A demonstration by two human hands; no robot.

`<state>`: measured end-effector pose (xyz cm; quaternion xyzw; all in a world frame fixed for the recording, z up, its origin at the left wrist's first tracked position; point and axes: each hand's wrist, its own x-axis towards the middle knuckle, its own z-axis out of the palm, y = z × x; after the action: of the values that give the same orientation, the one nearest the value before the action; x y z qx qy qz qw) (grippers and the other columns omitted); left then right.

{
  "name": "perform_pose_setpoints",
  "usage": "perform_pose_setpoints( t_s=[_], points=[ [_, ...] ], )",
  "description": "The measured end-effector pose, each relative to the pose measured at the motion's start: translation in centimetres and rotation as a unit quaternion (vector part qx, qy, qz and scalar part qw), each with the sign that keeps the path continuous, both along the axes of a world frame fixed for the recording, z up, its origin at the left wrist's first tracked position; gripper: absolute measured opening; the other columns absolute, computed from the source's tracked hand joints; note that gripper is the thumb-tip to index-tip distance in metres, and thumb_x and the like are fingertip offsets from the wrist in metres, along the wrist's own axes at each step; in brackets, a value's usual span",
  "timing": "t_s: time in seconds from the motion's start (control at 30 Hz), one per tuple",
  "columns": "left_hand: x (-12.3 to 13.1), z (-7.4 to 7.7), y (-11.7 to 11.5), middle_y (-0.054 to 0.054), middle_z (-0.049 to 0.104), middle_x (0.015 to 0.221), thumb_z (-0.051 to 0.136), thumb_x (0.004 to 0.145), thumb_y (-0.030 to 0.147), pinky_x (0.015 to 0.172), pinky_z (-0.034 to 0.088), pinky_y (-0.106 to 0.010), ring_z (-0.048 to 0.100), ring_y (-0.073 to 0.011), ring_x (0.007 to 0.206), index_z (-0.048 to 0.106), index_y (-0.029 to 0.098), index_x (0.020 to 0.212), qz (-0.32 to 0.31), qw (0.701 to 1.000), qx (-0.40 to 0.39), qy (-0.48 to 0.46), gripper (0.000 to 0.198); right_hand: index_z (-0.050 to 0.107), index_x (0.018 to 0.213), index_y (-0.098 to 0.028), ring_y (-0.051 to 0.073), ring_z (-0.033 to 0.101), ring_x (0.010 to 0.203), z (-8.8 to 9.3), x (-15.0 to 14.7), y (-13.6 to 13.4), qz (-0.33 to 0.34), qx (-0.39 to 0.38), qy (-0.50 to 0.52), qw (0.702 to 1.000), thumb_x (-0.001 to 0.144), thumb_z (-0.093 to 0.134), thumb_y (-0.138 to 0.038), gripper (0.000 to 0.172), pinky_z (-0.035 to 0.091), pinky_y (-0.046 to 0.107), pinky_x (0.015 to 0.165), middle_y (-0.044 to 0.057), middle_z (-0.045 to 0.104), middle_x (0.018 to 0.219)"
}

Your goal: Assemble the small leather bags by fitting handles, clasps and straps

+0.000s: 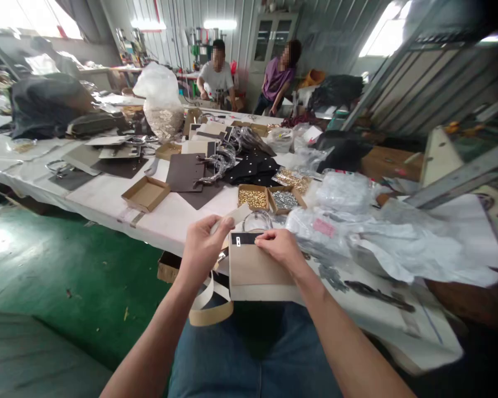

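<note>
A beige panel point(259, 268) with a dark band point(249, 239) along its far edge lies at the table's near edge, in front of my lap. Two small white-outlined marks show on the band's left part. My right hand point(280, 249) rests on the panel, its thumb and fingertips pinched together at the band; what they hold, if anything, is too small to make out. Left of the panel, my left hand point(205, 243) is closed on a pale strip point(239, 213) that sticks out past the thumb. Below it hangs a curled cream strip point(211, 316); whether the two connect is hidden.
Beyond my hands stand cardboard boxes of gold fittings point(253, 198) and silver fittings point(285, 200). An open cardboard box point(146, 194) is farther left. Dark panels point(186, 174) with ring handles are piled mid-table. Plastic-wrapped bundles point(344, 190) lie right. Two people are at the back.
</note>
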<state>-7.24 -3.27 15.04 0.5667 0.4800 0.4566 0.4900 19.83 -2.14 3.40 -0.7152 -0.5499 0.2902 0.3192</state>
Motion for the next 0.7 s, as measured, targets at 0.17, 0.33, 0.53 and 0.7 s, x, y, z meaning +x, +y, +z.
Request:
perform_pose_setpoints(
  t_s=[0.17,0.33,0.53,0.7],
  points=[
    [-3.0,-5.0,-3.2,0.001,0.064,0.067,0.087,0.095,0.063,0.054,0.046,-0.022,0.058,-0.0116,0.055,0.079,0.014,0.104,0.018,0.98,-0.131,-0.147,0.05,0.094,0.111,-0.022,0.026,0.077,0.073,-0.2,0.9,-1.6,-0.03,0.068,0.073,0.995,0.092,0.08,-0.056,0.041,0.06,0.039,0.073,0.011,0.089,0.101],
    [-1.5,-7.6,-5.6,-0.006,0.074,0.073,0.085,0.095,0.063,0.046,0.048,-0.022,0.063,-0.0131,0.05,0.074,0.015,0.088,0.018,0.975,-0.164,-0.148,0.05,0.089,0.126,-0.022,0.029,0.079,0.085,1.2,-2.1,-4.3,-0.011,0.09,0.167,0.982,0.098,0.081,-0.067,0.054,0.065,0.042,0.077,0.014,0.088,0.112],
    [1.7,-10.2,-5.8,-0.005,0.071,0.064,0.071,0.106,0.064,0.045,0.046,-0.024,0.06,-0.0134,0.045,0.069,0.017,0.082,-0.03,0.984,-0.143,-0.101,0.053,0.075,0.145,-0.024,0.032,0.08,0.121,1.1,-7.6,-5.8,0.113,-0.001,0.402,0.908,0.079,0.106,-0.054,0.079,0.065,0.045,0.106,0.013,0.084,0.133],
    [0.9,-11.7,-6.4,-0.008,0.079,0.081,0.077,0.103,0.052,0.072,0.059,-0.028,0.077,-0.0216,0.079,0.074,0.015,0.086,-0.023,0.993,-0.107,-0.036,0.04,0.073,0.14,-0.022,0.03,0.083,0.098,0.7,-8.7,-6.6,0.037,-0.045,0.439,0.896,0.077,0.106,-0.058,0.08,0.067,0.042,0.091,0.009,0.087,0.112]
  ],
)
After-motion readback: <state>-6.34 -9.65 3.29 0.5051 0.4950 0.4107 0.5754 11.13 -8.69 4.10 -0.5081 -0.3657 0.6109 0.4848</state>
